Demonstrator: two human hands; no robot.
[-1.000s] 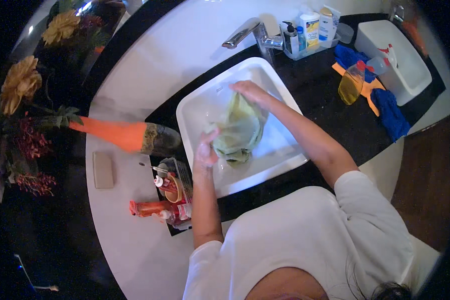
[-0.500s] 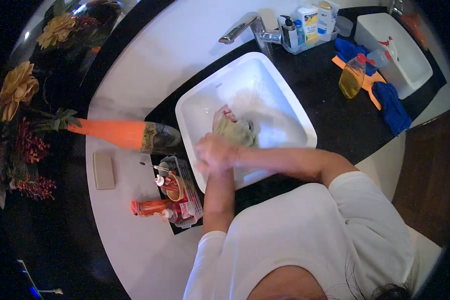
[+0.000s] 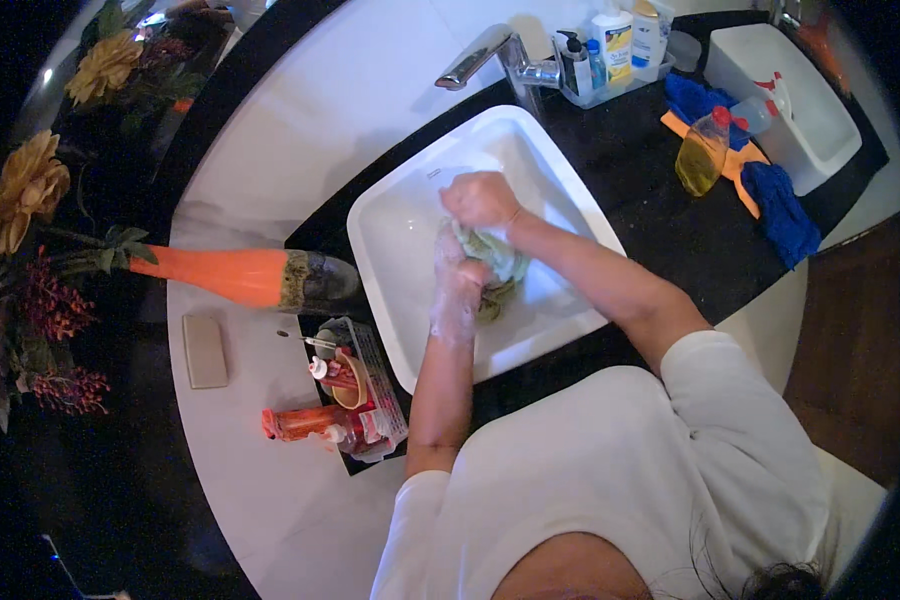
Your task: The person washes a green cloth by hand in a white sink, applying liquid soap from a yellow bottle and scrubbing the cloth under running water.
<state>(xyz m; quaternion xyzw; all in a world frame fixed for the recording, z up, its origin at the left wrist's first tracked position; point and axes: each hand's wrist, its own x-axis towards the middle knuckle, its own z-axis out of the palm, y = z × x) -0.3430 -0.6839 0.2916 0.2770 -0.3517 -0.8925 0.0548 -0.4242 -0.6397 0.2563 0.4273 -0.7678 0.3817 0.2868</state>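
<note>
Pale wall [image 3: 270, 170] is fronted by a black tabletop [image 3: 620, 185] that is curved by the wide lens. Along the lower edge, a white shirt [image 3: 590, 450] is seen, and from its short sleeves both forearms are stretched forward. Into the tabletop's middle a white square basin [image 3: 395, 245] is set. To the far right, a white oblong tub [image 3: 825, 145] is placed, while on the left an orange vase [image 3: 215, 273] is seen near the basin, with large tan flowers [image 3: 30, 190] beyond its mouth. Blue cloths [image 3: 782, 215] are laid beside the tub, on and around an orange piece [image 3: 738, 165]. Behind the basin a chrome faucet [image 3: 485, 55] is mounted, and next to it bottles are stood in a clear tray [image 3: 622, 92]. More bottles are crowded in a mesh basket [image 3: 388, 378] at the basin's left. Over the basin, the right hand [image 3: 480, 200] is held with its fingers clenched at the upper end of a wet green cloth [image 3: 505, 262]; whether any fabric is caught inside cannot be told. By the left hand [image 3: 460, 268], just below, the bunched cloth is grasped, and its wrist is coated with suds. Near the blue cloths a red-capped bottle of yellow liquid [image 3: 703, 165] is seen. Against the wall at left, a small tan block [image 3: 205, 352] is shown.
</note>
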